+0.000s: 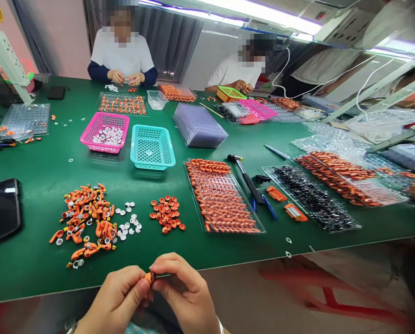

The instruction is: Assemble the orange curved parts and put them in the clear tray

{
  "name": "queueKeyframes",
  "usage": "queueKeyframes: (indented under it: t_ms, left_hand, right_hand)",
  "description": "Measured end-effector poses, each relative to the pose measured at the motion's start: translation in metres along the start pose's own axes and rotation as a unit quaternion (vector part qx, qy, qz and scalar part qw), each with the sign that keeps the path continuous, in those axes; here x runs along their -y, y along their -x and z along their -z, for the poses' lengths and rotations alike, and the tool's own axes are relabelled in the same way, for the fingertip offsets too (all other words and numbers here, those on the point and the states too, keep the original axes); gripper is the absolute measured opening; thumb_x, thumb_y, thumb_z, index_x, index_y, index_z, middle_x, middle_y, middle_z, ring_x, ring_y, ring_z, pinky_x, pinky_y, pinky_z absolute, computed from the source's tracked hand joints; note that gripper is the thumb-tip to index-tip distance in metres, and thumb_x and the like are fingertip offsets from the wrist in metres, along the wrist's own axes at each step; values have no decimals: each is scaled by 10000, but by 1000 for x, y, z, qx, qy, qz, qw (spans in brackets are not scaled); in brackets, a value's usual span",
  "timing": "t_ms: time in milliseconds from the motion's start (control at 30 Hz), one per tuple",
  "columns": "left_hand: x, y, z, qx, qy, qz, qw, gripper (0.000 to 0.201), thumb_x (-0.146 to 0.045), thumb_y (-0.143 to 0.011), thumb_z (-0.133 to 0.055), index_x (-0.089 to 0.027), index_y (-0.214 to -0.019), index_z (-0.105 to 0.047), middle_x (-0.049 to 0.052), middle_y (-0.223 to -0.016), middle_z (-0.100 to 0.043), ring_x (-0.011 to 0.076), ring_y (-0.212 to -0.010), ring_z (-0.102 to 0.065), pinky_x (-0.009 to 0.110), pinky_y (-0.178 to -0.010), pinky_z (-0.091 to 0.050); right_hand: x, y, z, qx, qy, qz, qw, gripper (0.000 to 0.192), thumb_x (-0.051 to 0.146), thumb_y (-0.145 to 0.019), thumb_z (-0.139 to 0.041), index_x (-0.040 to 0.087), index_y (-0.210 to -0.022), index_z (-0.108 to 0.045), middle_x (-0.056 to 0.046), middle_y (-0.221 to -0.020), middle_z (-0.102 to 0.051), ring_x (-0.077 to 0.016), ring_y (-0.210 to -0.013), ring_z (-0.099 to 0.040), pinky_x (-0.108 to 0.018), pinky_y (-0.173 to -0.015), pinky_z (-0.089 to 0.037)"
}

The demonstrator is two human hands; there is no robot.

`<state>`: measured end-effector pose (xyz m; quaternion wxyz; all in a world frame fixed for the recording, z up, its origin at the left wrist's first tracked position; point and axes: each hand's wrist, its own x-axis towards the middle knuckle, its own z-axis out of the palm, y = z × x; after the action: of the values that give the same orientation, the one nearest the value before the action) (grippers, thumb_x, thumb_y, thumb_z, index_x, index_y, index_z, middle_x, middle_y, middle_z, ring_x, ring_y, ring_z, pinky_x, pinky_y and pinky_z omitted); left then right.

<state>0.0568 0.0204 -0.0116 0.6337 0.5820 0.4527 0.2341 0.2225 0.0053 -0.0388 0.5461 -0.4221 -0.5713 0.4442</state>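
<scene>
My left hand (118,297) and my right hand (186,290) meet at the near table edge, fingertips pinching one small orange part (149,277) between them. Just beyond lie a heap of orange clip pieces (85,218), a scatter of small white discs (129,222) and a cluster of orange rings (167,214) on the green table (36,260). A clear tray (221,197) filled with rows of orange parts sits to the right of the rings.
Pink basket (105,132) with white discs and an empty teal basket (152,147) stand mid-table. A hammer (247,178), blue pens, a tray of black parts (311,197) and more orange trays lie right. A dark phone (0,208) lies left. Two people work at the far side.
</scene>
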Motion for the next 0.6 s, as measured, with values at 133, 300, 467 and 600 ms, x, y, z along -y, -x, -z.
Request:
queueKeyframes:
  t_ms: [133,300,467,600]
  left_hand:
    - [0,2,2,10,-39,-19,999,480,-557,-947,-375,-190,-660,-491,-13,-632,-452,146,-601,-411,237,-535,-317]
    - [1,2,0,10,-37,-25,999,460,-525,-962,-366,-195,-659,-471,-11,-646,-465,144,-603,-424,233,-538,-332]
    - [-1,2,-2,0,-40,-46,998,459,-513,-968,-370,-200,-642,-448,-18,-629,-460,140,-597,-431,229,-553,-348]
    - [-5,6,0,-8,-64,-58,996,452,-507,-975,-365,-202,-657,-464,-15,-640,-478,143,-606,-444,227,-569,-368]
  right_hand:
    - [3,-3,2,15,2,7,1000,187,122,-845,-703,269,-957,-729,-16,-857,-694,-144,-777,-671,-218,-704,-548]
    - [5,-5,4,18,2,16,1000,208,92,-823,-724,270,-926,-755,-14,-823,-720,-134,-719,-686,-206,-660,-554]
    - [7,-5,2,4,-13,25,1000,166,133,-837,-722,267,-924,-767,-28,-813,-735,-145,-695,-698,-221,-634,-576]
    - [7,-5,1,0,-28,21,999,159,158,-832,-734,283,-921,-777,-24,-804,-743,-146,-678,-703,-221,-622,-587]
